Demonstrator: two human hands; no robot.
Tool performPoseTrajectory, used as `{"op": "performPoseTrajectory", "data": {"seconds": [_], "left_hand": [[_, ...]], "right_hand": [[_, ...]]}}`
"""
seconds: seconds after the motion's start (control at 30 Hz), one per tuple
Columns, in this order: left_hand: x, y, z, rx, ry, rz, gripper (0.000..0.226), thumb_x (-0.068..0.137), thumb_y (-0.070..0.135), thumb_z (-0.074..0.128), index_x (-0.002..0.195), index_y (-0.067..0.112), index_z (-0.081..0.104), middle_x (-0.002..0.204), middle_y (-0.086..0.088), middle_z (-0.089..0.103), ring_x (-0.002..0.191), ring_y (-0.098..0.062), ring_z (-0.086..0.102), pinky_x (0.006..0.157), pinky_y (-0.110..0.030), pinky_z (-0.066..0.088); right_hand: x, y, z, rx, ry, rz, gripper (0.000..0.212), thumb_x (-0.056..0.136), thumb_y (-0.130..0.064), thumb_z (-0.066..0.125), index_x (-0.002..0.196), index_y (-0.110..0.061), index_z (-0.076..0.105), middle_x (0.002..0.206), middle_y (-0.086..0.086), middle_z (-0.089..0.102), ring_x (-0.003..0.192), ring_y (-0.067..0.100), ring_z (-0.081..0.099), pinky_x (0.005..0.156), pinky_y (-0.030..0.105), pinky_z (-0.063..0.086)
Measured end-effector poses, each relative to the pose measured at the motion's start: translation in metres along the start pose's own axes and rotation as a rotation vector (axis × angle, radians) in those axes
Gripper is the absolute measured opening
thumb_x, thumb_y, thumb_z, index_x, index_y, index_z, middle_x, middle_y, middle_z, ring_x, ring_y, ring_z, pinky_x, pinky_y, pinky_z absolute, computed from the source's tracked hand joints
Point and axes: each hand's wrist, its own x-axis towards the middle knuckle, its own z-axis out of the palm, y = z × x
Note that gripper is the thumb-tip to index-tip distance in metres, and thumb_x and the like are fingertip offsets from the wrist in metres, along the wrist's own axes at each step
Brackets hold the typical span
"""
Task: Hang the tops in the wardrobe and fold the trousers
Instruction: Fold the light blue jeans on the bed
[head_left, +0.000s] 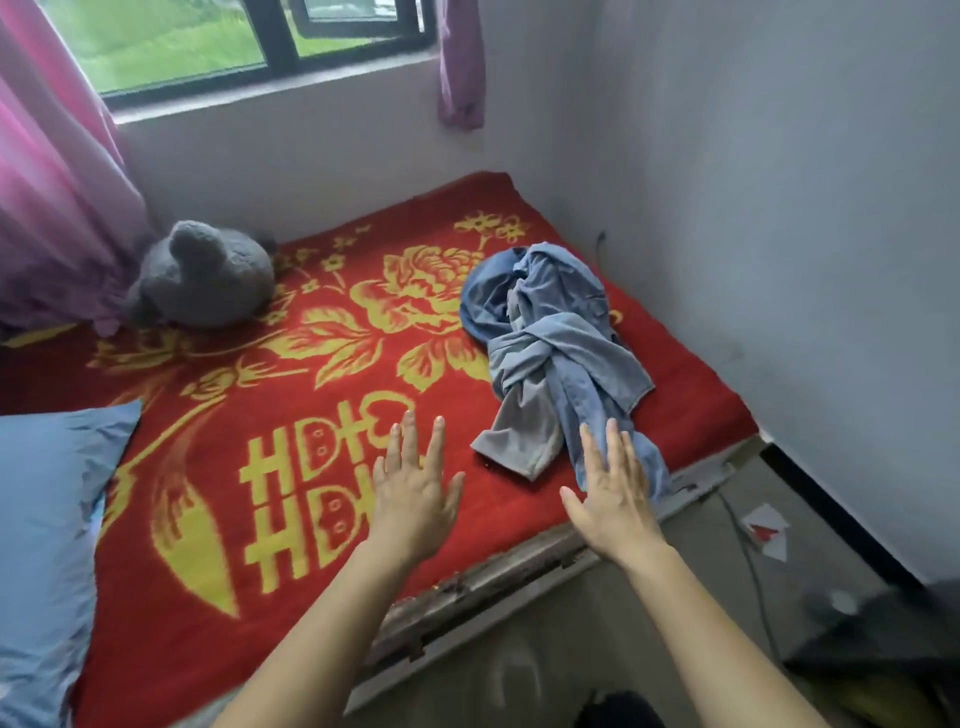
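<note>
**Both hands reach out over the bed, toward the twisted clothes**

A bundle of blue clothes (550, 343) lies on the right side of the bed, on a red blanket (691, 405) with a yellow flower pattern. The bundle is close to the white wall (779, 208). It is twisted and knotted round itself, with a paler grey-blue piece wound in, and its near end reaches the edge of the bed. Which part is a top and which is trousers cannot be told.

The left hand (415, 499) is stretched out flat over the bare blanket, palm down, just left of the bundle. Its fingers (410, 441) are straight and spread, and they hold nothing. The right hand (615, 493) is stretched out the same way over the near end of the bundle. Its fingers (613, 447) are straight and slightly spread over the blue cloth. Whether they touch the cloth cannot be told.

A grey plush toy (208, 278) sits at the far left of the bed, beside a pink curtain (57, 197) under the window (208, 41). A blue pillow (47, 493) lies at the near left. A scrap of white and red paper (766, 530) lies on the floor (649, 623) to the right of the bed.
</note>
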Motion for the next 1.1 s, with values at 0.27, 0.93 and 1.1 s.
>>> {"op": "performPoseTrajectory", "data": {"seconds": [0.27,0.93,1.1], "left_hand": [[0.167,0.062,0.054,0.017,-0.133,0.059,0.077,0.099,0.053,0.036,0.156,0.028,-0.01,0.161,-0.011,-0.02,0.15,-0.031,-0.012,0.12,-0.049,0.014],[0.49,0.112,0.267,0.027,-0.531,-0.077,0.079,0.092,0.038,0.05,0.154,0.039,0.0,0.164,-0.003,-0.008,0.151,-0.027,-0.007,0.112,-0.054,0.029],[0.5,0.086,0.34,0.08,-0.66,-0.138,0.079,0.088,0.053,0.042,0.154,0.041,0.0,0.164,0.001,-0.005,0.15,-0.02,-0.009,0.116,-0.059,0.015]], "right_hand": [[0.16,0.08,0.001,0.013,-0.097,0.107,0.085,0.098,-0.041,0.051,0.159,-0.021,-0.004,0.164,0.017,-0.016,0.152,0.033,-0.008,0.124,0.044,0.005],[0.512,0.201,0.13,0.099,-0.298,0.021,0.062,0.103,-0.032,0.037,0.16,-0.028,0.012,0.167,0.008,0.008,0.151,0.027,0.018,0.118,0.045,0.026],[0.558,0.197,0.15,0.128,-0.005,0.054,0.056,0.097,-0.053,0.039,0.137,-0.018,0.055,0.115,0.002,0.069,0.113,0.028,0.058,0.103,0.044,0.037]]}}
